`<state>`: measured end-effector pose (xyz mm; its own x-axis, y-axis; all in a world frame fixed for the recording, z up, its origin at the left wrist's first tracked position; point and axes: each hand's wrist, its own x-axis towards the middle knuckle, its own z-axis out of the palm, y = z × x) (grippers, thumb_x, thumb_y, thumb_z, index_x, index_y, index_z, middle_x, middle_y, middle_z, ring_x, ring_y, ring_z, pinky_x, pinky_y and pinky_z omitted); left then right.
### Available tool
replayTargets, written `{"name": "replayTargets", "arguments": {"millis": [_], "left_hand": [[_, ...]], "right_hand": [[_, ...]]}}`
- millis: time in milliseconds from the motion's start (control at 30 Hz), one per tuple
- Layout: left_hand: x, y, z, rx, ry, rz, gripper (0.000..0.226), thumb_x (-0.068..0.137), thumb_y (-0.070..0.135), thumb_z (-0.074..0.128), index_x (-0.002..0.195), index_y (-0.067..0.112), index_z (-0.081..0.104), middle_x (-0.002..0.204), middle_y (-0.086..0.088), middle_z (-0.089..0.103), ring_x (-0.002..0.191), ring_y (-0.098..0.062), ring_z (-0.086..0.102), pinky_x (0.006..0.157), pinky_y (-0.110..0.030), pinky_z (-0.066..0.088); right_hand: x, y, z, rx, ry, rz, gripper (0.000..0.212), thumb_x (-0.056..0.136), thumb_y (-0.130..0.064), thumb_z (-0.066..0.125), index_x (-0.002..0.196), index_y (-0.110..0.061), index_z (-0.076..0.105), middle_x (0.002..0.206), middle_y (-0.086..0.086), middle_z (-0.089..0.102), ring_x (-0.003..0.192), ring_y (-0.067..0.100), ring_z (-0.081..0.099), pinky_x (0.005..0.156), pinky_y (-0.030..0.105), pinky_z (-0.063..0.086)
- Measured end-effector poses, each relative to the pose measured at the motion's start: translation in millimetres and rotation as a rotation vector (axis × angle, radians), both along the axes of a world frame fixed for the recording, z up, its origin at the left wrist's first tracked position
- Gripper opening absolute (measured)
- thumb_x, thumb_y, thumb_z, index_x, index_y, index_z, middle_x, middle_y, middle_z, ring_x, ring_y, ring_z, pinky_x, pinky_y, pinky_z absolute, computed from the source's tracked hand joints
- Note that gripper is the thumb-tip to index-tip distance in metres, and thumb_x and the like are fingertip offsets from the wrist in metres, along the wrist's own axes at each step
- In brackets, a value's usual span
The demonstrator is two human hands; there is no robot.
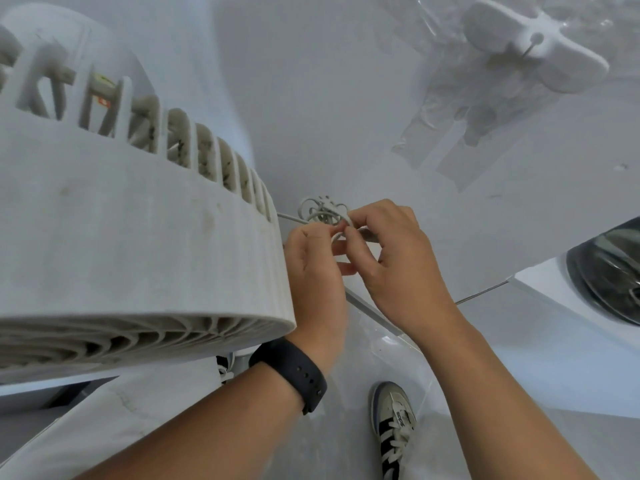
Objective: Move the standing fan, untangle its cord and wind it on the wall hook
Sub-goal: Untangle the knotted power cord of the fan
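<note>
The white standing fan [131, 244] fills the left of the head view, its round head close to my arms. Its white cord [320, 211] sits in a bundle of loops against the wall just beyond my hands, and a strand runs left behind the fan head. My left hand [317, 261], with a dark watch band on the wrist, pinches a loop of the cord. Touching it from the right, my right hand [398, 258] pinches the same loops. The hook under the loops is hidden.
A white hanger-like fixture [533, 46] with clear plastic hangs on the wall at upper right. A washing machine [602, 271] stands at the right edge. My shoe [394, 420] is on the grey floor below.
</note>
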<state>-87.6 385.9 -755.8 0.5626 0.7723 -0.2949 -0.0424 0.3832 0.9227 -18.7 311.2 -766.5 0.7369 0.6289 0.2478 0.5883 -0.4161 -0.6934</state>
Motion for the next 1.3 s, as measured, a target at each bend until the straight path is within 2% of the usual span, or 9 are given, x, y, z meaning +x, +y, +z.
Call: {"name": "replayTargets", "arguments": {"millis": [167,300,400,600,733,833,967,1133,1300], "left_hand": [[0,-3,-1,0.057,0.05,-0.034,0.018,0.102,0.013,0.06,0.107,-0.004,0.064,0.079,-0.002,0.07,0.068,-0.008,0.066,0.062,-0.017,0.056],[1,-3,-5,0.117,0.107,-0.029,0.015,0.103,0.015,0.06,0.107,0.002,0.067,0.098,-0.013,0.073,0.083,-0.015,0.069,0.068,-0.016,0.054],[1,-4,-9,0.153,0.151,-0.042,0.023,0.104,0.025,0.058,0.101,0.005,0.068,0.096,-0.015,0.072,0.089,-0.024,0.069,0.072,-0.024,0.054],[0,-5,-12,0.246,0.121,-0.07,0.027,0.109,0.021,0.047,0.095,0.005,0.063,0.079,0.0,0.064,0.066,0.003,0.056,0.063,-0.011,0.045],[1,-4,-12,0.255,0.084,-0.06,0.027,0.11,0.016,0.042,0.101,0.0,0.061,0.099,-0.003,0.071,0.09,-0.011,0.066,0.073,-0.011,0.047],[1,-5,-11,0.259,0.052,-0.055,0.025,0.11,0.012,0.041,0.102,-0.002,0.06,0.103,-0.01,0.069,0.096,-0.019,0.065,0.076,-0.01,0.045],[0,-5,-14,0.264,0.018,-0.058,0.029,0.104,0.024,0.044,0.099,0.003,0.062,0.101,-0.015,0.066,0.096,-0.021,0.062,0.077,-0.011,0.044],[-3,-8,-8,0.266,-0.06,-0.097,0.037,0.091,0.024,0.038,0.106,0.005,0.066,0.106,-0.002,0.069,0.092,-0.002,0.063,0.075,-0.005,0.041],[-7,-12,-9,0.348,-0.128,-0.167,0.029,0.098,0.021,0.041,0.097,0.001,0.062,0.09,-0.005,0.066,0.084,-0.011,0.06,0.076,-0.015,0.046]], "right_hand": [[2,-4,1,0.038,-0.04,-0.006,0.007,0.099,-0.02,0.065,0.098,-0.021,0.072,0.094,-0.012,0.064,0.097,0.008,0.056,0.082,0.019,0.045],[0,-3,1,0.059,-0.087,-0.036,0.006,0.098,-0.018,0.066,0.097,-0.02,0.072,0.094,-0.011,0.065,0.094,0.007,0.057,0.081,0.011,0.041],[-1,-1,1,0.089,-0.105,-0.047,0.007,0.097,-0.015,0.067,0.096,-0.02,0.071,0.094,-0.011,0.064,0.093,0.008,0.058,0.081,0.012,0.041],[-2,3,3,0.154,-0.092,-0.07,0.007,0.097,-0.018,0.066,0.099,-0.019,0.072,0.098,-0.009,0.066,0.097,0.012,0.062,0.084,0.031,0.05],[-1,5,3,0.223,-0.08,-0.147,0.011,0.095,-0.013,0.069,0.102,-0.017,0.076,0.107,-0.008,0.068,0.104,0.01,0.064,0.091,0.029,0.052],[1,3,3,0.244,0.011,-0.178,0.013,0.095,-0.011,0.069,0.103,-0.018,0.077,0.103,-0.009,0.07,0.1,0.01,0.067,0.087,0.028,0.057],[-1,4,6,0.233,0.131,-0.254,0.013,0.095,-0.014,0.07,0.102,-0.022,0.078,0.092,-0.014,0.074,0.09,-0.001,0.069,0.078,0.009,0.051],[4,3,6,0.233,0.48,-0.379,0.014,0.095,-0.016,0.069,0.085,-0.023,0.075,0.075,-0.002,0.074,0.076,0.015,0.073,0.082,0.038,0.062],[4,-2,16,0.332,0.723,-0.356,0.019,0.098,-0.012,0.062,0.083,-0.013,0.074,0.076,0.002,0.076,0.075,0.016,0.072,0.077,0.031,0.06]]}}
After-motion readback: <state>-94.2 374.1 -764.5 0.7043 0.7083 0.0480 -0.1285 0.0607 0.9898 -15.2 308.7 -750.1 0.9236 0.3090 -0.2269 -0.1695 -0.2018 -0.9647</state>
